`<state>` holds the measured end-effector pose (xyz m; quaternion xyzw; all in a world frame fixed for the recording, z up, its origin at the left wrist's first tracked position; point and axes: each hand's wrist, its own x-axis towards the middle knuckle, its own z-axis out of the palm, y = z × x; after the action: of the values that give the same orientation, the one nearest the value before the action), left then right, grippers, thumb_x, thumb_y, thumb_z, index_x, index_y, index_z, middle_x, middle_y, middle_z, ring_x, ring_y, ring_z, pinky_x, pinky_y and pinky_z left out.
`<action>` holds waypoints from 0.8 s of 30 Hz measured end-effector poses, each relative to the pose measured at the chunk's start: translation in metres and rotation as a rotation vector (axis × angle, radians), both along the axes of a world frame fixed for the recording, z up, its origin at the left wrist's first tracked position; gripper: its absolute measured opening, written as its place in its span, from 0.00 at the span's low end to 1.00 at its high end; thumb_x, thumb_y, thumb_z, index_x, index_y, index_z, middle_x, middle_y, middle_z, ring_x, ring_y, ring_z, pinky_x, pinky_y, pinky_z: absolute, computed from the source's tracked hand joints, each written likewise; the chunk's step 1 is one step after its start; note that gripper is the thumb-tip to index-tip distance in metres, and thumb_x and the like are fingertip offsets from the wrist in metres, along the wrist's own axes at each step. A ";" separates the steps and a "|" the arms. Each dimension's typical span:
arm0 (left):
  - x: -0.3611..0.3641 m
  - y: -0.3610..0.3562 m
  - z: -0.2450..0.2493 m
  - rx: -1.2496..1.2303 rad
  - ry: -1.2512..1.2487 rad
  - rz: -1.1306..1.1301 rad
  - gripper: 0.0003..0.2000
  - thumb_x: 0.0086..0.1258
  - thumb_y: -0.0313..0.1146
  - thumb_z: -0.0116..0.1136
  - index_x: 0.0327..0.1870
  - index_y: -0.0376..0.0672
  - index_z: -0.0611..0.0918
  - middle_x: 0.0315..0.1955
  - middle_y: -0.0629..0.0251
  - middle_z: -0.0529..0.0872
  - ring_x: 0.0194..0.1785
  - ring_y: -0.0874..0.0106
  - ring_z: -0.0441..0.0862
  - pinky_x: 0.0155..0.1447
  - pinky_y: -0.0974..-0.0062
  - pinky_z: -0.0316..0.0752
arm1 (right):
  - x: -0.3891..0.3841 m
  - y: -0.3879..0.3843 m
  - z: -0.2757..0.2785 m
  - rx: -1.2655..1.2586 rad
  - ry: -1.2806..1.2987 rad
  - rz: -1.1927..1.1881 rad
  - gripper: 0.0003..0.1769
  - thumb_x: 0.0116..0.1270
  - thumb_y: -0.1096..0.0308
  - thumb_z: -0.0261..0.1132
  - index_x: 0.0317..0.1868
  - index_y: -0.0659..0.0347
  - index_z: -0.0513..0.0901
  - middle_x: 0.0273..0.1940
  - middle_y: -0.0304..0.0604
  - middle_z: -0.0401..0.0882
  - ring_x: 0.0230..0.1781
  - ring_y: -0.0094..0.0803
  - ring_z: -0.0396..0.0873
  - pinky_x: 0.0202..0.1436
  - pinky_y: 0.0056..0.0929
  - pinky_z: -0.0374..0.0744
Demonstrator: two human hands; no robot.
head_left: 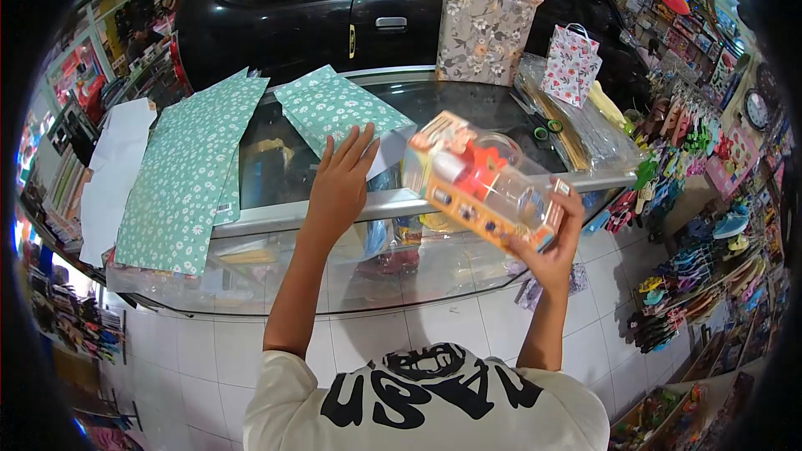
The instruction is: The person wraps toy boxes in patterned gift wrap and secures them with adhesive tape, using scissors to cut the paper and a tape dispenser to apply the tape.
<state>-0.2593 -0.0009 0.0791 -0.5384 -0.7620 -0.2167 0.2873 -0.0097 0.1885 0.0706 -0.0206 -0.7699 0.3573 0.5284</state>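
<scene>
Beyond the glass counter [434, 102] I can see a black vehicle [276, 25], with pale floor tiles [368, 351] on its near side and hanging goods [668, 326] out past its right end. Through the head camera I have the box [489, 188] above the counter's near rim, right of its middle, held at a slant with its far end toward the left. It is orange and white with a clear window, and something red shows inside (the rest in there is too clear for me to name).

I see the right hand [551, 242] closed around the box's near right end, thumb on the near side and fingers curled about the end. On the left hand [344, 169] I read the fingers as stretched out and slightly apart, over the near edge of a green daisy sheet [342, 108] at the counter's middle. Whether they press on it, I cannot tell.

Larger daisy sheets [184, 175] cover the counter's left part, with white paper [117, 175] at its far left. Along its far edge, right of the middle, I find a tall floral package [480, 42] with a fanned top, then a small flowered bag [571, 67]. Green-handled scissors [547, 129] lie on the counter's right part, beside clear plastic packets [597, 144].
</scene>
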 end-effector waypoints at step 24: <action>0.010 0.002 0.035 0.073 -0.331 -0.265 0.34 0.50 0.09 0.41 0.65 0.39 0.64 0.69 0.60 0.58 0.72 0.57 0.53 0.72 0.61 0.54 | -0.047 -0.041 0.000 0.083 0.000 -0.132 0.40 0.39 0.70 0.78 0.54 0.57 0.67 0.59 0.53 0.58 0.60 0.43 0.63 0.60 0.40 0.68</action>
<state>-0.2492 0.0013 0.1143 -0.5801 -0.7131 -0.3655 0.1466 -0.0570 0.1472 0.0703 -0.0491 -0.7810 0.2893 0.5513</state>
